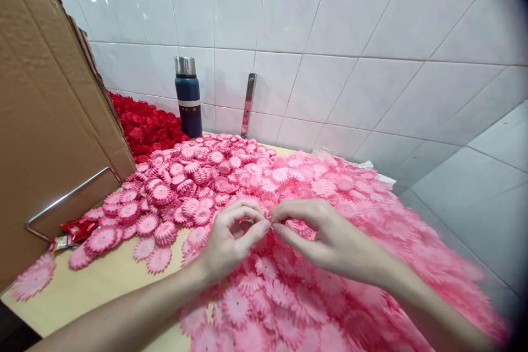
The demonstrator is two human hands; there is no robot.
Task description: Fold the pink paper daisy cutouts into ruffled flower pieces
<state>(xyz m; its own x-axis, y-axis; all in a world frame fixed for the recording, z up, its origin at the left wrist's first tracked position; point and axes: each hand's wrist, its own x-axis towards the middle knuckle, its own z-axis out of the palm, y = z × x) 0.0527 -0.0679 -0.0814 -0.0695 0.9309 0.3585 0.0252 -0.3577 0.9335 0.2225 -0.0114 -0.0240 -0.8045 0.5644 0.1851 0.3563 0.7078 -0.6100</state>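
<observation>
Above the middle of a big heap, my left hand (234,237) and my right hand (319,234) meet fingertip to fingertip. Thumb and index finger are pinched together on each hand. A speck of pink shows where the tips meet, too small to name. Beneath and to the right lie loose pink scalloped paper-like flower discs (237,305), several with a small dark centre hole. Left of my hands are thicker pink flower pieces (160,192) with ridged edges, which look like stacked layers.
A cardboard box (53,99) stands at the left, with a bent metal rod (70,198) and a red wrapper (78,230) by it. Behind are red flower pieces (150,126), a dark blue bottle (190,96) and a metal strip (248,104) against the tiled wall (313,22). The pale tabletop (103,297) shows front left.
</observation>
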